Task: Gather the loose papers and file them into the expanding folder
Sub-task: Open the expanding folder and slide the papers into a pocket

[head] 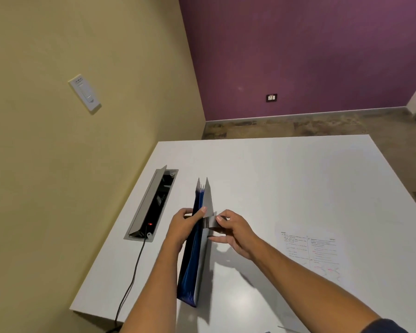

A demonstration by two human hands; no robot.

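Note:
A blue expanding folder (194,260) with a grey cover stands on edge on the white table (286,169), its top facing up. My left hand (184,225) grips its left side, thumb over the top edge. My right hand (235,230) pinches the grey closure flap at the folder's right face. A printed sheet of paper (312,253) lies flat on the table to the right, apart from both hands.
An open cable box (154,203) is sunk into the table to the left, with a black cord (130,280) running off the near edge. A paper corner (288,329) shows at the bottom edge. Walls stand behind and to the left.

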